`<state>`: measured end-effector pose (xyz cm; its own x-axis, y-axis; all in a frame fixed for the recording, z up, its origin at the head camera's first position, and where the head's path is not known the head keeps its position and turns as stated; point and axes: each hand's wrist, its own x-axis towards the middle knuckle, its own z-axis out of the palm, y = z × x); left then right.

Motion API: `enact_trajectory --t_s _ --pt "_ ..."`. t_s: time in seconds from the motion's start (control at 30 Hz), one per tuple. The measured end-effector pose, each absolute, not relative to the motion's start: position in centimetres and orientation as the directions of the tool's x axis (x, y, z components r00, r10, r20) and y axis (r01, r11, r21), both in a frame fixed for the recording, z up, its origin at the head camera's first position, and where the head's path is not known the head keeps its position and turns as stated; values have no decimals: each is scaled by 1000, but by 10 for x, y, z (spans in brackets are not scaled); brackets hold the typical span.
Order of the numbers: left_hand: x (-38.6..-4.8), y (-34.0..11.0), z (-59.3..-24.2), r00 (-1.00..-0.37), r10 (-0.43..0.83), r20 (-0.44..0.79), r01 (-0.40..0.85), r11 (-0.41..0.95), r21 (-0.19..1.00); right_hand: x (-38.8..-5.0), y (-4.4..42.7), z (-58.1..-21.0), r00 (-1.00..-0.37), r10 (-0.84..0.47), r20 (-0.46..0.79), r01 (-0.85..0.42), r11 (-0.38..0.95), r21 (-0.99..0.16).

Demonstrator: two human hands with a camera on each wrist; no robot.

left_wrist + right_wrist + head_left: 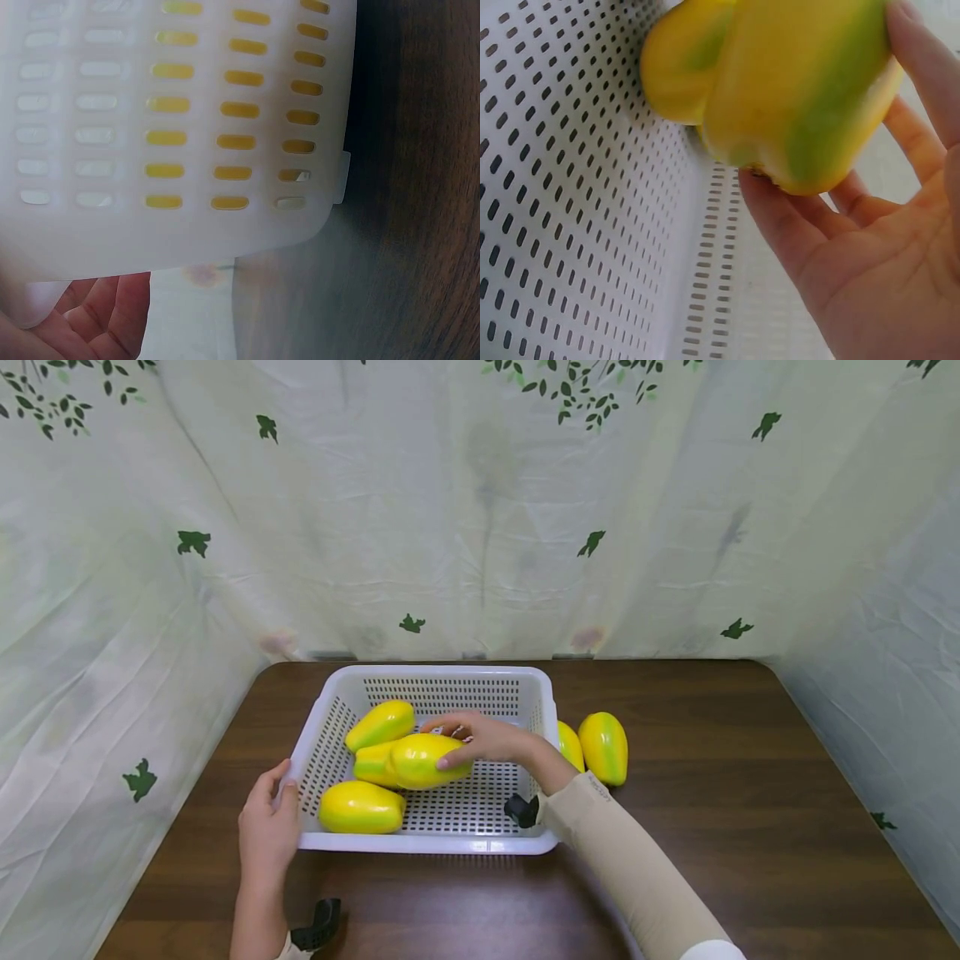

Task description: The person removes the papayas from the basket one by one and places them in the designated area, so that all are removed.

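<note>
A white perforated basket holds several yellow-green papaya-like fruits. My right hand grips one fruit inside it, thumb on the near side and fingers over the far side. That fruit overlaps another to its left; a third lies behind and a fourth in front. In the right wrist view the fingers of my right hand curl round the held fruit. My left hand grips the basket's left rim; in the left wrist view my left hand shows below the basket wall.
Two more yellow fruits, one in full view and one partly hidden, lie on the brown table just right of the basket. A pale leaf-patterned cloth stands behind and at both sides.
</note>
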<state>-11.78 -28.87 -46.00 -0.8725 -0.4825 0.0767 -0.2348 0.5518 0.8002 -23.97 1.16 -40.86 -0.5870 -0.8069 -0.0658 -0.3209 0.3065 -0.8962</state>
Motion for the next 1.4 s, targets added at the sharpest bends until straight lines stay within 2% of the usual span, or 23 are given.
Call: enact_trajectory --t_s 0.27,0.6,0.8,0.87,0.93,1.03,1.1,1.27,1.4 --pt "-113 -277 -441 -872 -487 43 -251 521 816 -239 15 -403 -674 -735 78 -324 199 -925" --pt "-121 -293 -465 -872 -487 49 -259 544 798 -231 22 -389 -821 -550 156 -282 152 -947" --pt "-130 -312 -498 -874 -479 83 -239 571 785 -214 27 -366 -859 -470 202 -269 77 -960" --pt "-127 -306 -487 -874 -482 61 -248 550 798 -211 29 -363 -874 -436 212 -267 67 -961" --pt "-128 -307 -492 -869 -486 91 -234 566 790 -209 30 -360 -884 -407 229 -276 60 -959" --pt "-122 -292 -465 -871 -490 40 -250 512 822 -208 33 -358 -896 -362 257 -293 47 -955" --pt "-127 -303 -485 -867 -490 86 -231 550 803 -206 35 -355 -901 -333 278 -308 39 -951" --pt "-135 -321 -515 -867 -485 113 -225 584 780 -202 43 -350 -909 -247 336 -352 23 -936" --pt "-126 -305 -486 -873 -481 76 -237 557 796 -199 53 -346 -912 -188 366 -376 22 -926"
